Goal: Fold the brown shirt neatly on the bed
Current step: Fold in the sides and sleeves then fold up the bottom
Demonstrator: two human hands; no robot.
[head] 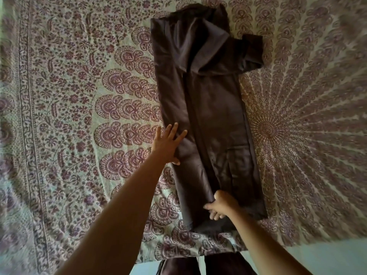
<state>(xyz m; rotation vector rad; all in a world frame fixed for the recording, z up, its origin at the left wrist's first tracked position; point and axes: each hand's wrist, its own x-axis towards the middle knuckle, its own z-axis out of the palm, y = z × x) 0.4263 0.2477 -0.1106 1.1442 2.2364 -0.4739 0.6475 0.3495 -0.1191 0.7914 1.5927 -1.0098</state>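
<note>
The dark brown cloth shirt (214,116) lies lengthwise in the middle of the bed, on its cream cotton cover with purple paisley print (79,96). The shirt's sides are folded in to form a long strip. One short sleeve (252,52) sticks out to the right near the far end. Your left hand (168,143) rests flat on the shirt's left edge, fingers spread. Your right hand (222,205) pinches a fold of cloth at the near hem, thumb on top and fingers curled beneath.

A single head-worn wide-angle camera, with no second view, looks steeply down from the near edge of the bed (79,96) — close above it, brown shirt (214,120) centred.
</note>
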